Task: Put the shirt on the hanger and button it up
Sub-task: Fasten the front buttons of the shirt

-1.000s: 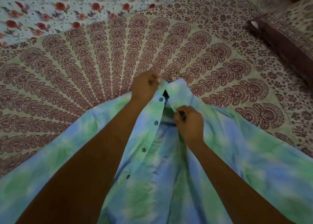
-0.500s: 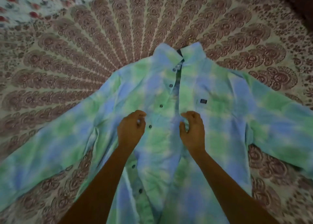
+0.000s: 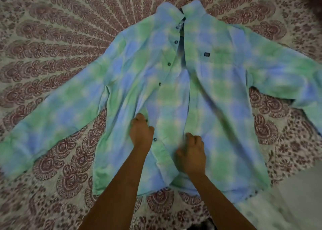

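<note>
While shirt covers patterned bedspread | left hand, right hand fingers pinching plackets

Shirt right sleeve cut off at right edge; cuff out of frame. Hanger not discernible, only dark sliver at collar gap. Left hand and right hand blurred, fingertips buried in fabric; grip unclear. Bedspread print smeared at edges.
</note>
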Tool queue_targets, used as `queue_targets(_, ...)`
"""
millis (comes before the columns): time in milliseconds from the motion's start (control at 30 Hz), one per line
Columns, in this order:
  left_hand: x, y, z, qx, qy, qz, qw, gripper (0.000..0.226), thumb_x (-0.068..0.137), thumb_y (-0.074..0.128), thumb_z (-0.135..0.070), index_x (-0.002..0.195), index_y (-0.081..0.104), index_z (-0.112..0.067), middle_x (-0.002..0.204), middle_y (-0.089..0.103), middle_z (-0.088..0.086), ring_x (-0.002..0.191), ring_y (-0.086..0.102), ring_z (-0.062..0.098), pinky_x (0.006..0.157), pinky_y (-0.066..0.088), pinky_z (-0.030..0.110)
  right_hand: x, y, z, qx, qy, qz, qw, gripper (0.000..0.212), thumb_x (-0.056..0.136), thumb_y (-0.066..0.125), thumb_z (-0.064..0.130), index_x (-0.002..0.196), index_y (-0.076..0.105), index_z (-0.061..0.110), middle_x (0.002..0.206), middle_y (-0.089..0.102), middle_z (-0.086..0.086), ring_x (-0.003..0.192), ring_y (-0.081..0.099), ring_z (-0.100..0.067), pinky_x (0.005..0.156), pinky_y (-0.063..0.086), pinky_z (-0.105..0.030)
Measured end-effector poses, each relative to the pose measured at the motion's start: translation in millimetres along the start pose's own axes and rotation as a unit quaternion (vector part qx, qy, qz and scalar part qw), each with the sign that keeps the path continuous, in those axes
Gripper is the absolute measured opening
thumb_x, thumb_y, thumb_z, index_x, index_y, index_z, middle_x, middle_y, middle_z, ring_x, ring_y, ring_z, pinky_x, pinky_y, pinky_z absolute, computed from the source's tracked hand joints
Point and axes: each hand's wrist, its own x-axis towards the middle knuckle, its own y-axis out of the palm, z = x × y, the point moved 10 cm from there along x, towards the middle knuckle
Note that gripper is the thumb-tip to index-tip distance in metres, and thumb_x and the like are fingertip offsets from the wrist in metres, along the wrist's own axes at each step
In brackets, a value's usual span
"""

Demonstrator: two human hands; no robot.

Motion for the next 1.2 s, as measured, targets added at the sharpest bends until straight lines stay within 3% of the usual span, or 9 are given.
queue_targets(167, -22, -6, -15, -0.123, 0.081, 0.03, 0.989, 0.025, 0.078, 0.06, -0.004, 0.103, 0.062, -0.004, 0.095, 0.069, 0.016, 0.084, 0.064, 0.029, 0.073, 0.044, 0.026, -10, -22, -11, 0.148, 0.038, -0.074, 0.985, 0.032, 0.079, 0.052, 0.002, 0.11, 0.059, 0.004, 0.096, 0.057, -0.018, 0.079, 0.059, -0.035, 0.065, 0.039, -0.03)
queue_targets(267, -58, 15, -34, -0.156, 0.161, 0.133, 0.966, 0.027, 0.081, 0.056, -0.003, 0.104, 0.068, -0.011, 0.091, 0.069, 0.013, 0.069, 0.059, 0.018, 0.074, 0.05, 0.025, -25, -36, -1, 0.2, -0.031, -0.093, 0.975, 0.036, 0.077, 0.043, 0.016, 0.105, 0.061, 0.002, 0.081, 0.059, -0.014, 0.065, 0.053, -0.022, 0.063, 0.035, -0.022)
queue_targets(367, -90, 53, -26, -0.087, 0.197, 0.251, 0.944, 0.037, 0.083, 0.05, 0.001, 0.115, 0.065, -0.01, 0.113, 0.067, 0.014, 0.096, 0.065, 0.027, 0.09, 0.052, 0.036, -44, -15, -1, 0.171, -0.079, -0.012, 0.982, 0.045, 0.077, 0.039, 0.022, 0.114, 0.059, 0.004, 0.095, 0.062, -0.013, 0.076, 0.059, -0.024, 0.066, 0.039, -0.021)
queue_targets(467, -100, 48, -11, -0.058, 0.212, 0.197, 0.955, 0.036, 0.082, 0.046, -0.004, 0.112, 0.066, -0.006, 0.117, 0.066, 0.013, 0.107, 0.061, 0.029, 0.096, 0.047, 0.034, -64, 14, -5, 0.073, -0.119, 0.067, 0.988, 0.056, 0.076, 0.039, 0.036, 0.12, 0.055, 0.005, 0.111, 0.057, -0.016, 0.093, 0.06, -0.035, 0.069, 0.049, -0.034)
queue_targets(600, -116, 18, 14, -0.025, 0.215, 0.047, 0.975, 0.03, 0.077, 0.045, -0.016, 0.1, 0.063, -0.013, 0.096, 0.063, 0.009, 0.081, 0.063, 0.03, 0.069, 0.053, 0.04, -88, 10, -13, 0.047, -0.117, -0.013, 0.992, 0.05, 0.074, 0.049, 0.046, 0.108, 0.051, 0.01, 0.094, 0.057, -0.015, 0.07, 0.06, -0.033, 0.051, 0.047, -0.032)
queue_targets(767, -143, 44, 49, 0.06, 0.242, 0.116, 0.961, 0.035, 0.066, 0.055, -0.015, 0.101, 0.056, -0.013, 0.095, 0.061, 0.008, 0.086, 0.06, 0.03, 0.068, 0.047, 0.038, -112, 20, -28, 0.096, -0.063, -0.034, 0.993, 0.056, 0.074, 0.052, 0.06, 0.094, 0.052, 0.007, 0.086, 0.052, -0.009, 0.069, 0.055, -0.026, 0.053, 0.042, -0.03)
queue_targets(967, -163, 70, 42, 0.235, 0.386, 0.103, 0.886, 0.056, 0.057, 0.057, -0.049, 0.11, 0.055, -0.029, 0.101, 0.061, 0.0, 0.088, 0.055, 0.02, 0.068, 0.045, 0.031, -118, 26, -22, -0.019, -0.126, -0.03, 0.991, 0.037, 0.061, 0.069, 0.012, 0.096, 0.057, 0.007, 0.086, 0.061, -0.012, 0.073, 0.059, -0.032, 0.059, 0.049, -0.034)
queue_targets(1100, -161, 61, 30, 0.134, 0.373, 0.106, 0.912, 0.028, 0.069, 0.049, -0.031, 0.086, 0.068, -0.019, 0.084, 0.068, -0.001, 0.071, 0.065, 0.021, 0.058, 0.048, 0.025, -114, 17, -20, -0.044, -0.142, -0.038, 0.988, 0.019, 0.073, 0.054, 0.012, 0.091, 0.061, 0.01, 0.074, 0.064, -0.006, 0.062, 0.059, -0.027, 0.048, 0.042, -0.026)
queue_targets(1200, -162, 53, 26, 0.065, 0.36, 0.119, 0.923, 0.029, 0.073, 0.044, -0.028, 0.081, 0.068, -0.015, 0.078, 0.066, 0.001, 0.067, 0.062, 0.021, 0.052, 0.045, 0.025, -107, 16, -26, -0.007, -0.136, -0.007, 0.991, 0.015, 0.081, 0.047, 0.014, 0.09, 0.059, 0.011, 0.068, 0.062, -0.006, 0.057, 0.058, -0.027, 0.044, 0.036, -0.024)
